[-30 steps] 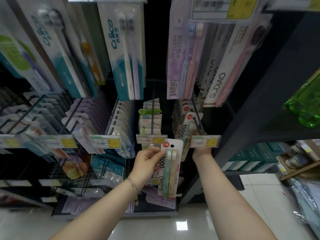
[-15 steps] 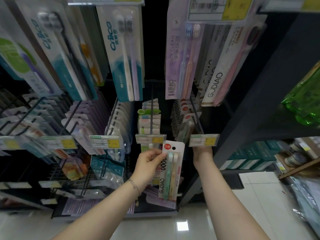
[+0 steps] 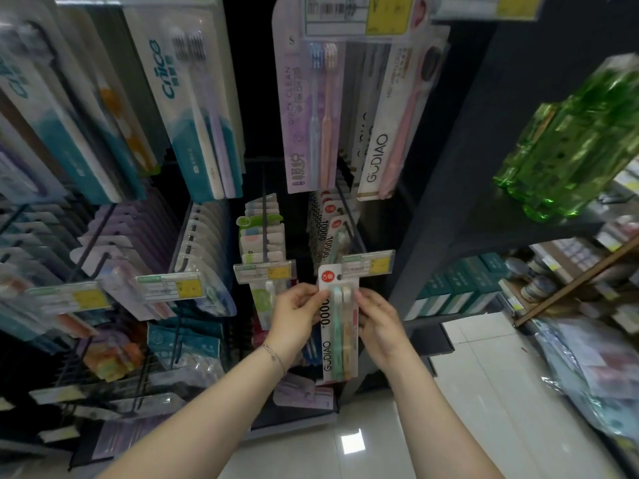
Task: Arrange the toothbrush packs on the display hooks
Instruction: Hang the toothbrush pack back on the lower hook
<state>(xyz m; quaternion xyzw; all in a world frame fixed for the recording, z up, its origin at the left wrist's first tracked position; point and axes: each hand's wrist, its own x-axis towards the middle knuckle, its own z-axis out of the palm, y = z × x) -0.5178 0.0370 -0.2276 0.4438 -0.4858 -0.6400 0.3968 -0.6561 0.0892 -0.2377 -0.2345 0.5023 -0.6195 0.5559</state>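
hands (image 3: 297,316) (image 3: 378,323) pinching toothbrush pack (image 3: 337,340), seemingly below hook (image 3: 349,226)

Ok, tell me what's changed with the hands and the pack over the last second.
The right hand came down from under the rightmost price tag and took hold of the GUDIAO toothbrush pack by its right edge. The pack's top has shifted closer to that tag. The left hand still grips the pack's left edge; the pack is not yet hung.
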